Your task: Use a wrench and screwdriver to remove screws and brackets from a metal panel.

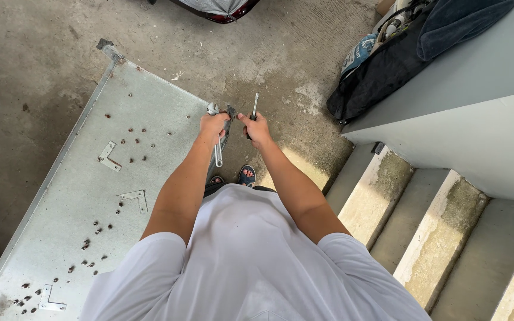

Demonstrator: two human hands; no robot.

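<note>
Head view looks straight down on a bare concrete floor [43,53], where a large galvanised sheet-metal panel [90,196] lies flat, its right edge running just under the person's hands. Concrete steps [423,226] climb at the right beside a grey ledge [477,89] that carries a dark bag [388,65]. On the panel sit small L-shaped brackets [109,156] and scattered rusty screw holes or screws, too small to tell which. The left hand [214,125] is closed in a fist around an adjustable wrench [216,142], its jaw end up near the panel's edge and the handle hanging below the fist. The right hand [257,128] is wrapped tight round the dark handle of a screwdriver [254,108], the shaft pointing away from the body. Both tools look like stiff steel, light enough for one hand; the smooth wrench handle could slip, so a grip low on the handle gives leverage. The panel looks thin but wide, likely floppy and sharp-edged, best lifted by its folded rim.
</note>
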